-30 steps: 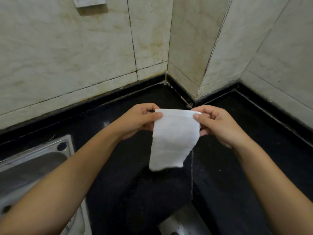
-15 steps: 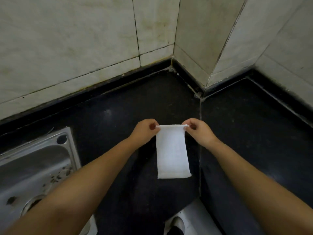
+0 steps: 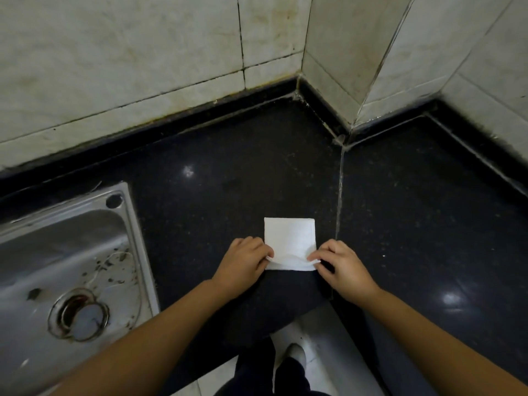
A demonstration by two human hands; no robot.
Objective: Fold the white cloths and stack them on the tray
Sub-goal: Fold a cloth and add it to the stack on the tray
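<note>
A small white cloth [image 3: 290,238] lies folded on the black counter [image 3: 228,181], near its front edge. My left hand [image 3: 243,262] pinches the cloth's near left corner. My right hand [image 3: 341,265] pinches the near right corner. The near edge of the top layer is slightly lifted between my fingers, and the far part lies flat. No tray is in view.
A steel sink [image 3: 65,261] with a dirty basin and drain is set into the counter at the left. Tiled walls [image 3: 143,67] enclose the counter's back corner. A seam [image 3: 339,195] runs through the counter just right of the cloth. My legs and the floor show below.
The cloth hung from both hands above the counter; it has come down and now lies folded over on the counter, with both hands at its near edge.
</note>
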